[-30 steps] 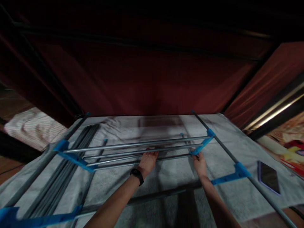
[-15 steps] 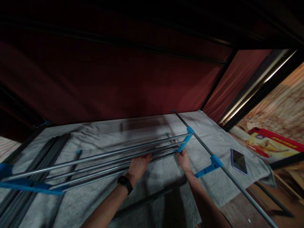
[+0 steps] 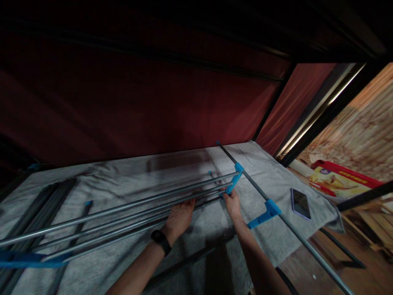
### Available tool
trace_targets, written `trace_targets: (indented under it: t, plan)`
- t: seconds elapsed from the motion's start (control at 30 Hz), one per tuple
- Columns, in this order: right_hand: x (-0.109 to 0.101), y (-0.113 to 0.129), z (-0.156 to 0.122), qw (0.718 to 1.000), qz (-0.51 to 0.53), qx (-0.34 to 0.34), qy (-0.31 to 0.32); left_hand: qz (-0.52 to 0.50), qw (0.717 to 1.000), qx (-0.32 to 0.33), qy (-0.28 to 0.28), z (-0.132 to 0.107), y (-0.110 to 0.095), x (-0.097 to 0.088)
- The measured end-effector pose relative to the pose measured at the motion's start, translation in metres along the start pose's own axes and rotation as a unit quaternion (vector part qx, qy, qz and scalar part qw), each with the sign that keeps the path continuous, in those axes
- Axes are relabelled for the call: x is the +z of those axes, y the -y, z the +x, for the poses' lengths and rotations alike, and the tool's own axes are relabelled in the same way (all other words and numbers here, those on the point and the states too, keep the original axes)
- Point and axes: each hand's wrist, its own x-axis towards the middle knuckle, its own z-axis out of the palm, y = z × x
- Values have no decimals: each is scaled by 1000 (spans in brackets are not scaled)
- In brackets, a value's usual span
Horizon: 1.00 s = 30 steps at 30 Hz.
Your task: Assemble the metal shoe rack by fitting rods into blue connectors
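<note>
My left hand, with a black band on its wrist, is closed around the lower of several grey metal tubes; its fingertips are partly hidden among them. At the tubes' right end, my right hand pinches the lower end of a blue plastic bracket, where a tube meets it. This bracket sits on a long grey pole that runs from the back to the front right. Nearer me, a second blue bracket sticks out from the same pole, with no tube seen in it. A blue end piece joins the tubes at left.
Loose dark tubes lie bundled at left on the grey cloth, beside a blue-capped tube. A phone rests at the cloth's right side. Beyond it is a red and yellow box. A dark red panel closes the back.
The view has turned slightly, so most things appear farther left. Both hands keep their places on the tubes and the bracket, with only slight movement of the right fingers.
</note>
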Motion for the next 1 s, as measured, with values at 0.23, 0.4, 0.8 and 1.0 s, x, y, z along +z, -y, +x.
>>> trace_targets:
  t: [0.23,0.4,0.8,1.0]
  plan:
    - [-3,-1,-2,1000,-13,-24,6,-118,992,36,32,71,-65,7]
    - [-6,-3,-1,998,-47,-35,-6,-146,989,31,5,107,-94,13]
    - [-1,7,-7,996,-81,-32,-3,-155,987,-20,-28,106,-92,19]
    - [-1,15,-9,996,-85,-36,6,-170,984,9,-51,104,-91,16]
